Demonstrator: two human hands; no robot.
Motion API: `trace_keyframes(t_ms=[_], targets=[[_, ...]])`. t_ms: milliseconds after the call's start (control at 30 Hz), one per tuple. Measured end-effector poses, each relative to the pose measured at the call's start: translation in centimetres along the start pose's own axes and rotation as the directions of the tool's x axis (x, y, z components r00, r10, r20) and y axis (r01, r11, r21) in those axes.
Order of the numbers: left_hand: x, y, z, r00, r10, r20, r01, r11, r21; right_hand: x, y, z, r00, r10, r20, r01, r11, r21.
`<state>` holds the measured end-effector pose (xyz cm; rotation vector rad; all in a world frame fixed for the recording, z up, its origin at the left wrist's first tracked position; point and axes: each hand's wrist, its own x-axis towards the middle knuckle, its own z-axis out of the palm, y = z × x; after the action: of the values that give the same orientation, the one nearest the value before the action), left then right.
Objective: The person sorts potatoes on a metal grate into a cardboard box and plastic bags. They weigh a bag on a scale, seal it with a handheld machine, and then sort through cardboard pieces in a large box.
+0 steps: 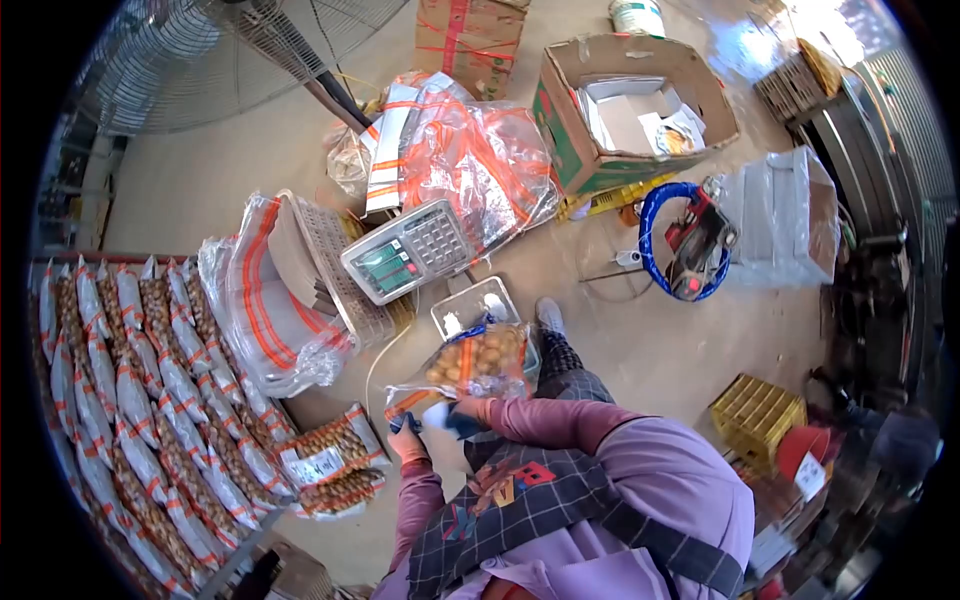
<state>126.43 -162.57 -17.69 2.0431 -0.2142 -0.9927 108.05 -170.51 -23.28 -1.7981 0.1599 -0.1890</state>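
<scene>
A clear plastic bag point(480, 361) with orange stripes lies in front of me, filled with round brown produce whose kind I cannot make out. Its gathered end points left, towards my hands. My left hand point(406, 443) is closed at that end, with dark blue material around its fingertips. My right hand point(472, 409) is closed on the bag's near edge, beside a blurred white and dark blue item point(440, 418). Just beyond the bag is a pale tray point(468, 310), and past it a digital scale display point(408, 251) with a keypad.
Filled bags point(150, 400) are stacked at the left, with a labelled bag point(330, 463) at their edge. A basket point(335, 262) holds empty bags. Behind stand a cardboard box point(640, 165) and a fan point(240, 60); a blue ring-shaped device point(650, 215) is at right.
</scene>
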Motion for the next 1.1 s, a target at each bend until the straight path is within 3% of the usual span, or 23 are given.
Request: trace_keyframes(t_ms=[33,67,100,167,200,233,300,367,433,467,500,567,633,667,700,733,767,833,900,933,1000,1033,1100], targets=[[0.5,0.6,-0.1,1.000,0.018,0.018,-0.020,0.993,0.120,0.1,2.6,1.2,0.968,0.251,-0.027,-0.252,0.965,-0.069],[1.3,-0.6,-0.7,0.987,0.048,0.151,0.033,0.871,-0.491,0.1,4.9,2.0,0.894,0.441,-0.084,-0.448,0.889,-0.096],[0.7,0.6,-1.7,0.966,0.248,0.073,-0.248,0.969,-0.006,-0.6,6.8,2.3,0.799,0.573,-0.182,-0.593,0.802,-0.077],[1.3,-0.1,-5.4,0.944,0.309,0.117,-0.328,0.917,0.225,-2.0,9.5,0.6,0.575,0.739,-0.351,-0.778,0.626,0.043],[2.3,-1.5,-7.7,0.969,0.159,0.187,-0.202,0.950,0.239,-2.7,10.4,-0.6,0.471,0.786,-0.400,-0.824,0.554,0.117],[1.9,-1.5,-8.4,0.968,0.161,0.193,-0.205,0.949,0.240,-3.0,10.5,-1.8,0.392,0.816,-0.425,-0.847,0.500,0.179],[0.6,-0.6,-9.2,0.936,0.058,0.348,-0.148,0.960,0.239,-3.4,9.4,-3.2,0.278,0.851,-0.445,-0.864,0.424,0.271],[1.1,0.1,-9.3,0.926,0.096,0.366,-0.197,0.948,0.249,-3.7,6.9,-3.4,0.262,0.858,-0.442,-0.871,0.408,0.275],[2.6,0.6,-9.8,0.937,0.149,0.317,-0.241,0.930,0.277,-5.1,2.5,-2.4,0.367,0.799,-0.477,-0.856,0.491,0.164],[1.9,1.7,-9.6,0.930,0.149,0.335,-0.251,0.925,0.285,-6.4,-1.4,-3.4,0.466,0.701,-0.540,-0.821,0.570,0.032],[2.5,1.4,-9.9,0.923,0.166,0.347,-0.307,0.863,0.402,-7.8,-7.0,-4.8,0.562,0.592,-0.578,-0.771,0.627,-0.107],[5.5,-1.6,-11.5,0.861,0.315,0.398,-0.508,0.527,0.681,-12.6,-12.6,-7.6,0.506,0.561,-0.656,-0.712,0.700,0.049],[4.0,0.7,-10.0,0.899,0.222,0.377,-0.435,0.371,0.820,-19.8,-14.2,-10.5,0.272,0.612,-0.743,-0.805,0.568,0.173],[2.6,1.8,-8.1,0.910,0.273,0.311,-0.358,0.141,0.923,-23.8,-13.8,-12.2,0.012,0.705,-0.709,-0.744,0.480,0.465],[0.5,4.3,-5.2,0.910,0.270,0.314,-0.359,0.135,0.923,-28.4,-11.1,-13.1,-0.199,0.654,-0.730,-0.604,0.505,0.617],[-1.3,6.9,-1.7,0.861,0.266,0.434,-0.454,0.016,0.891,-33.6,-6.0,-13.3,-0.418,0.485,-0.768,-0.532,0.555,0.640],[-3.2,9.1,2.2,0.804,0.246,0.542,-0.534,-0.103,0.839,-38.3,-3.7,-15.4,-0.568,0.563,-0.601,-0.334,0.510,0.793],[-6.8,11.2,10.2,0.697,0.168,0.697,-0.679,-0.158,0.717,-43.4,0.2,-18.7,-0.754,0.145,-0.641,-0.466,0.570,0.677],[-5.5,9.4,15.7,0.492,0.057,0.868,-0.859,-0.127,0.496,-47.2,5.3,-21.2,-0.746,-0.036,-0.665,-0.607,0.446,0.658],[-4.7,7.9,17.7,0.503,0.049,0.863,-0.853,-0.134,0.505,-47.8,6.6,-23.0,-0.747,-0.019,-0.665,-0.602,0.446,0.663],[-4.2,5.7,20.0,0.799,-0.028,0.600,-0.542,0.398,0.740,-48.5,7.7,-25.9,-0.871,0.203,-0.447,-0.361,0.353,0.863],[-4.7,5.3,19.9,0.810,-0.033,0.585,-0.526,0.400,0.750,-49.0,7.8,-27.2,-0.863,0.217,-0.455,-0.367,0.348,0.863],[-6.8,6.1,19.5,0.816,0.223,0.534,-0.505,0.724,0.469,-50.7,7.9,-29.3,-0.850,0.441,-0.287,-0.118,0.372,0.921]])
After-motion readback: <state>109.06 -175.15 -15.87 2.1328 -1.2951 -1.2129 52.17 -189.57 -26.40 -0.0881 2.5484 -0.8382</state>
